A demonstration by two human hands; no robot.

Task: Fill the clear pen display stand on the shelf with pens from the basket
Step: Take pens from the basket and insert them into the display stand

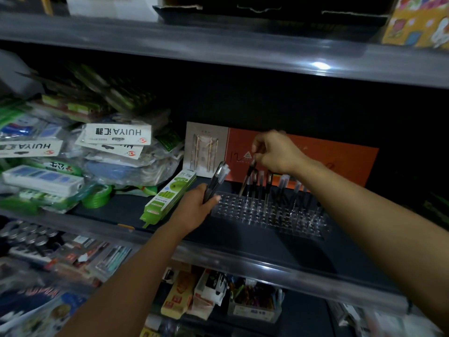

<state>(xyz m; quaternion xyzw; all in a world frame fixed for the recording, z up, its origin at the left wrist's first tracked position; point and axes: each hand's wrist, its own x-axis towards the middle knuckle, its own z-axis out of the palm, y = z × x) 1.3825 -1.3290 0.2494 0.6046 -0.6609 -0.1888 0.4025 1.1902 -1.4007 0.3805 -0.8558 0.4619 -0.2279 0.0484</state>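
Clear stand [267, 215], right hand [277, 152] seemingly pinching pen [250, 170]

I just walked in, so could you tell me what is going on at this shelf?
A person is filling the clear stand with pens. The left hand grips a bundle of pens beside the stand. The right hand pinches one pen by its top at the back row, where several pens already stand. Most front holes are empty.

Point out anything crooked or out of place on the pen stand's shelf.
In the clear pen stand, the leftmost pen leans while its neighbours stand upright. A green flat pack overhangs the shelf edge. The bagged goods to the left lie heaped, labels upside down.
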